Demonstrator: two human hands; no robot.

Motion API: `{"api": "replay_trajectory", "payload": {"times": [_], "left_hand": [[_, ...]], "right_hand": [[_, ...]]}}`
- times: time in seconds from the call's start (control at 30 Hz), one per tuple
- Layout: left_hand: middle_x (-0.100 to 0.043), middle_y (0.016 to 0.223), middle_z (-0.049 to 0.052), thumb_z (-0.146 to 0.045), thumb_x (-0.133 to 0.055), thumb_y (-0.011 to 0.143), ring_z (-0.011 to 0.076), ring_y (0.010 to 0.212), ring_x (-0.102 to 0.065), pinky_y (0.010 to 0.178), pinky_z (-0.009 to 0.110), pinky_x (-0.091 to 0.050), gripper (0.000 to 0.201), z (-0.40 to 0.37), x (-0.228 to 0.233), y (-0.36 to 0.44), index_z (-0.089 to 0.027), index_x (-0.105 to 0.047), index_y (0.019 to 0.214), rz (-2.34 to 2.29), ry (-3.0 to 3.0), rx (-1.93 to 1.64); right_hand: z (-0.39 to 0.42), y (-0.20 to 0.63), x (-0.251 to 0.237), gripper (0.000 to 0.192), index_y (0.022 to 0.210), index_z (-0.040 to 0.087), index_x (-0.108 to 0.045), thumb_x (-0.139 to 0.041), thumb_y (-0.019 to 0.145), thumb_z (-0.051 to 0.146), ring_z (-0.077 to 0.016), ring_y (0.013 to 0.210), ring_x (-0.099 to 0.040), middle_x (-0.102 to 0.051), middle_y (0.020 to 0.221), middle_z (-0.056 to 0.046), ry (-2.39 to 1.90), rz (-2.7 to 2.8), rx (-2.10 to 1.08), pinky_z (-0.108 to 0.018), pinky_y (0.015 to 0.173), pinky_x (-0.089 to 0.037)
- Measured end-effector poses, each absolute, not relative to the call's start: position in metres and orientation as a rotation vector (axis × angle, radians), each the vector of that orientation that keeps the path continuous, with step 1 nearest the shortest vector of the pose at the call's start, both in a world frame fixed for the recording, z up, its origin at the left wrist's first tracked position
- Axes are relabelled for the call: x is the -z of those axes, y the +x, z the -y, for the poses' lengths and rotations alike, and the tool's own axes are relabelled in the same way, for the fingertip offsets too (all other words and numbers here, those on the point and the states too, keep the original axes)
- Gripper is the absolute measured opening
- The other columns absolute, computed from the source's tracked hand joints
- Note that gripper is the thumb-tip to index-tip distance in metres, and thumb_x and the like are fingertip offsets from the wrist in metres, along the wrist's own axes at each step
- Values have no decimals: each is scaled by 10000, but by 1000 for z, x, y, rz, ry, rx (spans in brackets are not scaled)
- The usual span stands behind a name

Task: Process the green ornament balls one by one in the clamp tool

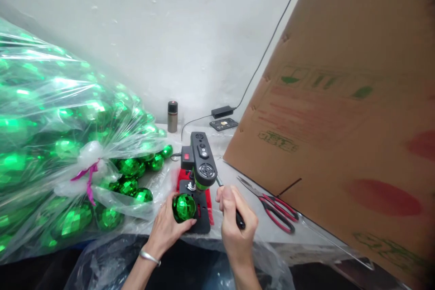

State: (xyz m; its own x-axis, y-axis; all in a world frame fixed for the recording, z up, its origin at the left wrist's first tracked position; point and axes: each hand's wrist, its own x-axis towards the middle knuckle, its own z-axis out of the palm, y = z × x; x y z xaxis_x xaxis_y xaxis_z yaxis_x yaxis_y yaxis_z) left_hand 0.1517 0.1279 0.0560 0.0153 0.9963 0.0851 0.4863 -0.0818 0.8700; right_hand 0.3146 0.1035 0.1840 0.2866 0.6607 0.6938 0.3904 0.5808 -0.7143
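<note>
My left hand [167, 229] holds a shiny green faceted ball [184, 207] on the black base plate [203, 222] of a small black press-like machine [202, 158]. The ball sits right under the machine's head. My right hand [237, 226] is shut on the machine's black lever handle [239, 220], just to the right of the base. A silver bracelet [150, 257] circles my left wrist.
A big clear plastic bag [50, 145] full of green balls, tied with a purple ribbon, fills the left. Red-handled scissors [275, 208] lie right of the machine. A large cardboard sheet [340, 113] leans at right. A small metal bottle [172, 116], power adapter [222, 111] and cable stand by the wall.
</note>
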Motion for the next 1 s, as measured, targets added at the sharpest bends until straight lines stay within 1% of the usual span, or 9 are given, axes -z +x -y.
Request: {"api": "replay_trajectory", "payload": {"times": [0.1,0.23,0.47,0.6,0.73,0.83,0.9,0.97,1.0], "left_hand": [[-753,1247,135,-377,-855,679,389,1162,-723,1024,568,-573,674,-133,-53,156,-228,-621,1293,-1528,1744,-991],[-710,1269,133,-322,-835,684,390,1207,-693,1070,601,-537,688,-139,-45,168,-234,-618,1331,-1544,1806,-1006],[-634,1385,145,-325,-810,699,356,1307,-640,1124,551,-512,733,-146,-25,186,-215,-547,1375,-1408,1668,-1180],[-654,1360,157,-362,-828,675,366,1292,-648,1135,567,-493,809,-149,-28,186,-193,-495,1393,-1389,1570,-1122],[-644,1386,170,-389,-833,669,372,1277,-651,1142,570,-476,824,-145,-35,182,-194,-495,1394,-1397,1506,-1062],[-631,1429,173,-438,-851,676,387,1327,-617,1181,573,-432,840,-130,-32,172,-198,-505,1403,-1388,1412,-1088],[-634,1435,175,-545,-859,686,391,1336,-613,1172,546,-450,874,-115,-25,161,-197,-512,1408,-1348,1293,-1124],[-657,1409,178,-698,-844,665,398,1331,-619,1149,509,-481,939,-97,-18,148,-189,-536,1391,-1291,1168,-1163],[-672,1388,181,-773,-831,632,406,1328,-621,1142,494,-491,985,-88,-14,143,-184,-556,1371,-1269,1113,-1182]], "right_hand": [[-103,315,-185,379,707,220,-472,-462,1085,240,-96,554,-460,-481,640,43,-996,1340,-230,-233,520,-363],[-103,316,-184,370,717,223,-474,-450,1086,220,-99,556,-468,-481,641,41,-983,1348,-222,-236,529,-378],[-103,317,-182,363,722,223,-486,-445,1082,210,-109,593,-499,-499,664,32,-988,1358,-225,-240,564,-414],[-103,316,-183,354,726,221,-486,-451,1077,187,-98,576,-488,-490,658,39,-979,1359,-218,-221,547,-408],[-103,316,-185,358,723,219,-476,-453,1076,166,-81,580,-491,-480,660,50,-968,1360,-208,-191,558,-417],[-103,317,-186,333,753,219,-524,-464,1077,168,-76,619,-561,-539,685,46,-979,1381,-188,-169,604,-462],[-103,321,-183,231,832,224,-591,-547,1059,221,-90,701,-642,-642,787,24,-976,1388,-171,-176,675,-521],[-103,325,-173,73,1022,233,-656,-669,1007,304,-98,712,-668,-721,994,-23,-988,1358,-180,-206,699,-565],[-101,328,-164,204,1140,237,-658,-720,975,340,-97,692,-667,-729,1090,-50,-1015,1328,-202,-220,689,-580]]}}
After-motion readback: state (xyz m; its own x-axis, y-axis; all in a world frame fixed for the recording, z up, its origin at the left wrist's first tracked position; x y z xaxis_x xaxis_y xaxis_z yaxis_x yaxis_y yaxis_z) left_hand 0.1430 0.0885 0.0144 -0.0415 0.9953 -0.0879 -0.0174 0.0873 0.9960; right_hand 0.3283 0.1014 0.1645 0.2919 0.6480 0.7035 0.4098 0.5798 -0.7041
